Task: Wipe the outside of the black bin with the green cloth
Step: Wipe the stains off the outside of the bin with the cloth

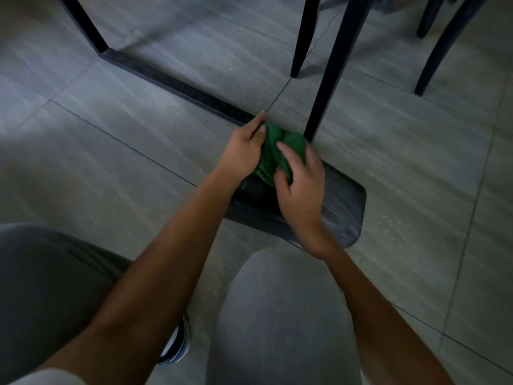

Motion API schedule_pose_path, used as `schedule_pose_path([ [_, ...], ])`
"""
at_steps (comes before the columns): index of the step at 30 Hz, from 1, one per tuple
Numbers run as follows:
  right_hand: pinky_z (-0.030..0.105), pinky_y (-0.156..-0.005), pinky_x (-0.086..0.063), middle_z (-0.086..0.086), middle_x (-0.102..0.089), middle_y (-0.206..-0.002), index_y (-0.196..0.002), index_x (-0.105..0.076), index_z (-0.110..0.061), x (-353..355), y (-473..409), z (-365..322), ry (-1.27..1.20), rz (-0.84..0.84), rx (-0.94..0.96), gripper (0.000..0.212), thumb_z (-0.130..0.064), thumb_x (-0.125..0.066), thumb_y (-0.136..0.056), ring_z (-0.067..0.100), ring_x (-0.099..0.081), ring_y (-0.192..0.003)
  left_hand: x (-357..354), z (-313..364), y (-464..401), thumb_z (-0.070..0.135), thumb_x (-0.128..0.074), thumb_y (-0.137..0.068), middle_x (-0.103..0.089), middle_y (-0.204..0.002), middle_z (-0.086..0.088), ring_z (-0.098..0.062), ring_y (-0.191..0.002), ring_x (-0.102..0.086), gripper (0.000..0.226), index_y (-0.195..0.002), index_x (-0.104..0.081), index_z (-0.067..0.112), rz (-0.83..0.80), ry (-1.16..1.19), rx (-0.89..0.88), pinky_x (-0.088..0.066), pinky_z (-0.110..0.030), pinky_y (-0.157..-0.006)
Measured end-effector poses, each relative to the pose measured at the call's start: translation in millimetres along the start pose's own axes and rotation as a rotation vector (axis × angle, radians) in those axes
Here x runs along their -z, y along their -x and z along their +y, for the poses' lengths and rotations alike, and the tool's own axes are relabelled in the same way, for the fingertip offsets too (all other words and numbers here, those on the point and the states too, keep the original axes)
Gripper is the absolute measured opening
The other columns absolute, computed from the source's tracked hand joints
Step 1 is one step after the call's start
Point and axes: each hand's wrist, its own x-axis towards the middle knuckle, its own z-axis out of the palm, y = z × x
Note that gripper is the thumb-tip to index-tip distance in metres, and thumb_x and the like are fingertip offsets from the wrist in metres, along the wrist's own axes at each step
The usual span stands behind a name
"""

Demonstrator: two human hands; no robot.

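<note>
While both arms reach forward from the bottom of the head view, the green cloth (280, 152) sits bunched between the two hands, just past frame centre toward 12 o'clock. Left hand (244, 151): fingers curled, pinching the cloth's left edge, index finger extended toward 1 o'clock. Right hand (301, 187): draped over the cloth's right side, thumb and fingers curled round it, back of hand facing the camera.

Black bin (344, 207) stands on the floor directly under the hands, at 3 o'clock from frame centre. Its rim and dark liner show to the right of the right wrist; the left half is mostly hidden by the hands and forearms. Cloth is bunched over the bin's far edge; can't tell whether it actually touches the rim.

Floor (111, 151): large grey tiles with dark grout lines.

Black frame bar (172, 81) runs along the floor from 10 o'clock down toward the left hand. Two dark chair legs (330, 79) come down at 12 to 1 o'clock; the nearer one meets the floor just beside the cloth's far right corner. More dark legs at 2 o'clock, well apart from the bin.

Grey-trousered knees (277, 315) fill the bottom of the frame at 6 and 8 o'clock, with a shoe (175, 345) visible between them under the left forearm.
</note>
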Motion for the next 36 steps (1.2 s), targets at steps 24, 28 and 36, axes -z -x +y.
schedule_pose_path([
  [24, 0.061, -0.106, -0.044, 0.024, -0.055, -0.142, -0.135, -0.062, -0.019, 52.3, 75.6, 103.1, 0.121, 0.064, -0.467, 0.053, -0.036, -0.042, -0.089, 0.042, -0.053, -0.129, 4.6, -4.2, -12.6, 0.019, -0.035, -0.110, -0.039, -0.158, -0.010, -0.023, -0.147, -0.035, 0.046, -0.156, -0.034, 0.012, -0.063, -0.036, -0.026, -0.021, -0.013, -0.111],
  [28, 0.051, -0.111, -0.042, 0.024, -0.056, -0.143, -0.130, -0.068, -0.016, 32.2, 38.4, 47.5, 0.087, 0.174, -0.457, 0.050, -0.039, -0.045, -0.092, 0.041, -0.056, -0.126, -13.2, 6.4, -12.4, 0.017, -0.037, -0.110, -0.041, -0.158, -0.011, -0.021, -0.147, -0.035, 0.045, -0.155, -0.036, 0.010, -0.060, 0.008, -0.021, -0.024, -0.009, -0.108],
  [36, 0.046, -0.102, -0.044, 0.020, -0.061, -0.134, -0.131, -0.068, -0.016, 38.2, 55.8, 57.6, 0.152, 0.098, -0.024, 0.039, -0.038, -0.059, -0.101, 0.039, -0.057, -0.121, -16.2, 1.4, -10.6, 0.006, -0.039, -0.108, -0.038, -0.158, -0.012, -0.017, -0.148, -0.030, 0.043, -0.151, -0.039, 0.002, -0.078, 0.082, -0.041, -0.024, -0.004, -0.105],
])
